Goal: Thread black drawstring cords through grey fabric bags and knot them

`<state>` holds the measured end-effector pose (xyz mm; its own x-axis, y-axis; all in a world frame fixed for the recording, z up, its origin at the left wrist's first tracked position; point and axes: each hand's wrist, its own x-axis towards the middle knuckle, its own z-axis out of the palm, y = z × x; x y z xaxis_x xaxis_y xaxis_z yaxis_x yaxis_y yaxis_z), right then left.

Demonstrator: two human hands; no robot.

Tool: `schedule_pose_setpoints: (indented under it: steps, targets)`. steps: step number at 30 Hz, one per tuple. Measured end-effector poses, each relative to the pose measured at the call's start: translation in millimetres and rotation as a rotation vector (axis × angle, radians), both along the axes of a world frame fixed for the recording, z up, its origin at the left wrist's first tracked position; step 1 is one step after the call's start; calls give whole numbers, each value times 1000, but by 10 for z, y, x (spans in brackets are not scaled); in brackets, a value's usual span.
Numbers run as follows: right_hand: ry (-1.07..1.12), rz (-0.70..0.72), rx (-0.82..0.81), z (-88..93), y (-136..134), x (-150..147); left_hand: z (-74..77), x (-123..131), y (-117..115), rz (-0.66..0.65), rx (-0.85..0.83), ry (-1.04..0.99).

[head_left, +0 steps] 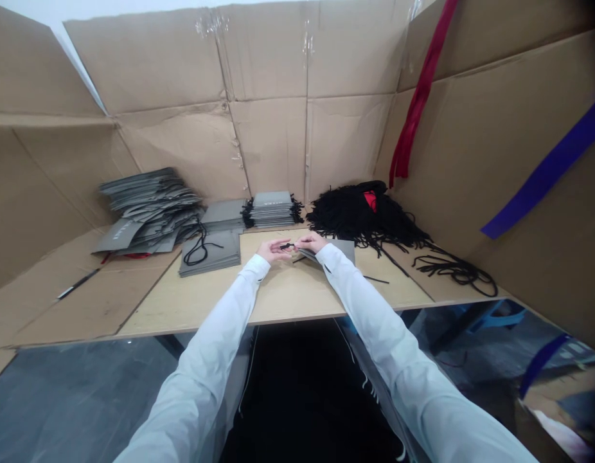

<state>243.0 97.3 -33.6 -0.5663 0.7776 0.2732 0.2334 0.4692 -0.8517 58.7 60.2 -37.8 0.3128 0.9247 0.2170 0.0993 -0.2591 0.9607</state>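
Head view, looking down on a board bench walled with cardboard. The left hand (272, 250) and right hand (311, 242) meet at mid-bench, fingers curled inward and nearly touching, around a short black cord end (286, 245). The grip is small and close, but which hand actually pinches the cord cannot be told. The right hand lies over the near edge of a gray bag (337, 249), and a thin black rod (377, 279) lies on the bench just beyond it. To the left are flat gray bags (209, 252) with a looped black cord (197, 255) on top, then a neat stack (272, 208) and a slumped pile (148, 207). To the right, a black cord heap (355, 212) spills toward a loose tangle (456, 270).

Risks: the short cord end could slip from the fingertips, since so little of it shows. Loose strands could snag and tangle with the heap, and the slumped pile could slide and spread over the bench.

Labels: pale print shows on the top bag of the pile (118, 233), too small to read. No other writing is legible.
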Motion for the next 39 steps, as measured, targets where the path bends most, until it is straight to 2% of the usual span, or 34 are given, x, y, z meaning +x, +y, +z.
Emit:
schedule_pose_setpoints:
  steps: [7,13,19,24,31,39]
  targets:
    - [16,10,20,41,-15,-2,43,10,-42,106,28,-6]
    - [-55,3,37,21,-40,-42,0,52,-40,59,46,-28]
    - [-82,65,73,26,-57,-63,32,73,-93,121,41,28]
    - [-81,47,74,19,-44,-48,46,11,-72,127,12,49]
    - [-99,-31,67,15,-43,-4,-27,-40,7,70,-83,-60]
    - [-101,7,98,60,-62,13,82,-43,-67,127,-83,-141]
